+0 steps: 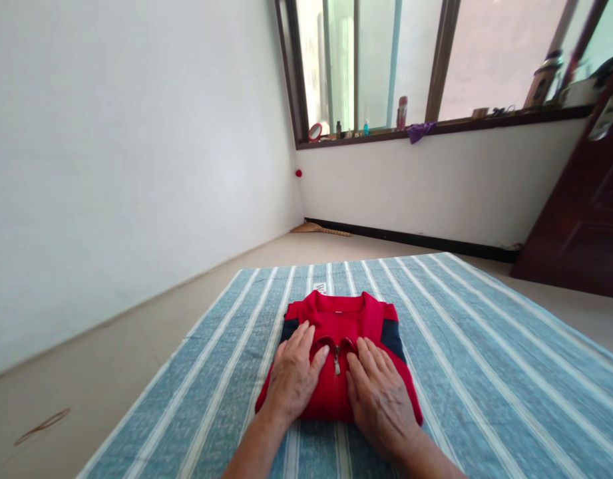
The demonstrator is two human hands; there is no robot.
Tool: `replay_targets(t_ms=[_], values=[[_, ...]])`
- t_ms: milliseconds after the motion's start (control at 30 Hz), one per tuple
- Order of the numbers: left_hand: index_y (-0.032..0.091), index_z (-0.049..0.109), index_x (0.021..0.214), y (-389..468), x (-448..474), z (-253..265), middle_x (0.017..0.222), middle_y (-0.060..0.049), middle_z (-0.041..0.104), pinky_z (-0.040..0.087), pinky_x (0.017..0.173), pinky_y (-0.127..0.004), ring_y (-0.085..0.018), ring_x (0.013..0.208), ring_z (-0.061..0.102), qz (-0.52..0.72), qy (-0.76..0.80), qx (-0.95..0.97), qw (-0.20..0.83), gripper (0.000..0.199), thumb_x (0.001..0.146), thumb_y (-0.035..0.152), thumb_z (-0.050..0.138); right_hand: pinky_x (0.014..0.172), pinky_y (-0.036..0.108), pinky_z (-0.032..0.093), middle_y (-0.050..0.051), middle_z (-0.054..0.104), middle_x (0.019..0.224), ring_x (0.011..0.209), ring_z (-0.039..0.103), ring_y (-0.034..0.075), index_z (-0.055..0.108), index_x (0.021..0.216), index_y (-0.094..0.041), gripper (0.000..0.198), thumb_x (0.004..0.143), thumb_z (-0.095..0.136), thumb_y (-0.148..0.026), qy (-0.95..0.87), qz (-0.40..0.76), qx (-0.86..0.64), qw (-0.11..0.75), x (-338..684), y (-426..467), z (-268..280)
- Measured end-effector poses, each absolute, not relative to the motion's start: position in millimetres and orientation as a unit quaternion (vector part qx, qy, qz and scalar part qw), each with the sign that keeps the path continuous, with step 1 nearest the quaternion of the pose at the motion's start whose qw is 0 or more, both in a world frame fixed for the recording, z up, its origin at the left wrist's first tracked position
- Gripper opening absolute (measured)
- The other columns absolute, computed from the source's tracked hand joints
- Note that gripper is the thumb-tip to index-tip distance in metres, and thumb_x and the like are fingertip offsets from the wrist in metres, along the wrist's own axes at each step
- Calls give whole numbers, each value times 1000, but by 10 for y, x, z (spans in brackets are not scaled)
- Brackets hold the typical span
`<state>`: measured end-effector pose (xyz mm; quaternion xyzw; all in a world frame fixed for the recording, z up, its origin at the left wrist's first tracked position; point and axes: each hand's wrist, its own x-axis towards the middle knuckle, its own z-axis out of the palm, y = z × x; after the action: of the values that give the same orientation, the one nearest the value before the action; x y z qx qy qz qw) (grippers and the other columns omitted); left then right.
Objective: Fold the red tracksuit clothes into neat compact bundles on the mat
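Observation:
A folded red jacket [326, 399] with dark navy shoulder panels lies front side up, its collar pointing away from me. Its metal zipper pull [337, 361] hangs at the middle, just below the collar. My left hand [293, 372] rests flat on the left half, fingers stretched toward the collar. On the right half lies my right hand [379, 392], also flat, with its fingers extended beside the zipper. Neither hand grips the cloth. Beneath the jacket is a blue-and-white striped cloth [206, 372] covering a flat surface.
White walls meet in a corner ahead. A windowsill [376, 138] holds small bottles, a round mirror [315, 132], a purple cloth [420, 132] and a flask [542, 80]. A broom [311, 228] lies on the floor in the corner. At right stands a dark red door [580, 226].

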<state>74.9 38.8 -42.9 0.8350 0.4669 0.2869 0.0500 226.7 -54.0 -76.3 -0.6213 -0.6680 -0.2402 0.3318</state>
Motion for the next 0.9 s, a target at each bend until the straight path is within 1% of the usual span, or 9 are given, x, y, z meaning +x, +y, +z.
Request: replay_targets(t_ms=[133, 233, 367, 467, 533, 600, 667, 767, 900], values=[[14, 64, 110, 486, 631, -315, 122, -14, 63, 42, 103, -38, -24, 114, 58, 358, 485, 789, 119, 42, 85, 42, 45, 97, 45, 43, 17, 60, 124, 120, 51, 31, 64, 107, -14, 30, 88, 42, -14, -672, -226, -621, 334, 2264, -544, -760], [15, 67, 99, 566, 507, -237, 115, -14, 67, 43, 100, -38, -26, 110, 61, 386, 549, 729, 138, 38, 80, 43, 49, 95, 45, 44, 16, 61, 121, 116, 54, 30, 65, 102, -15, 27, 87, 43, -16, -669, -198, -624, 352, 2254, -544, -700], [14, 68, 93, 603, 379, -194, 99, -14, 71, 49, 87, -37, -28, 96, 65, 369, 626, 646, 233, 41, 74, 47, 54, 92, 38, 47, 11, 65, 113, 105, 60, 24, 65, 100, -19, 24, 88, 44, -23, -657, -70, -613, 434, 2405, -521, -511], [13, 68, 87, 584, 337, -188, 86, -11, 72, 50, 76, -37, -28, 85, 67, 374, 638, 602, 301, 44, 68, 52, 60, 83, 32, 49, 8, 67, 102, 94, 63, 20, 64, 96, -20, 23, 88, 45, -31, -584, 21, -637, 502, 2711, -468, -412], [13, 69, 83, 574, 326, -189, 77, -9, 72, 50, 70, -36, -28, 79, 67, 381, 637, 579, 336, 44, 64, 52, 64, 76, 33, 48, 7, 67, 95, 88, 63, 22, 64, 97, -20, 26, 83, 50, -36, -509, 49, -707, 489, 2940, -421, -418], [13, 69, 77, 571, 319, -191, 69, -7, 71, 50, 63, -34, -27, 72, 67, 385, 630, 556, 382, 42, 61, 52, 68, 66, 32, 47, 6, 67, 85, 78, 63, 22, 63, 101, -18, 34, 78, 56, -42, -436, 126, -773, 443, 3119, -379, -468], [14, 68, 73, 573, 316, -191, 64, -6, 70, 50, 59, -33, -26, 66, 67, 383, 615, 534, 435, 42, 57, 52, 72, 54, 28, 44, 4, 64, 74, 65, 61, 19, 61, 105, -16, 42, 74, 61, -45, -376, 238, -787, 428, 3215, -351, -523], [14, 69, 73, 573, 313, -184, 62, -7, 70, 51, 59, -34, -26, 64, 68, 372, 596, 505, 501, 41, 55, 49, 76, 39, 23, 34, -2, 56, 59, 49, 52, 13, 60, 101, -15, 41, 73, 64, -45, -308, 378, -734, 473, 3234, -338, -562], [12, 69, 71, 560, 308, -179, 63, -9, 71, 52, 59, -34, -26, 63, 69, 353, 577, 485, 554, 36, 57, 45, 76, 33, 19, 21, -8, 39, 43, 34, 34, 6, 58, 74, -17, 26, 71, 68, -41, -253, 486, -665, 508, 3214, -323, -564]])
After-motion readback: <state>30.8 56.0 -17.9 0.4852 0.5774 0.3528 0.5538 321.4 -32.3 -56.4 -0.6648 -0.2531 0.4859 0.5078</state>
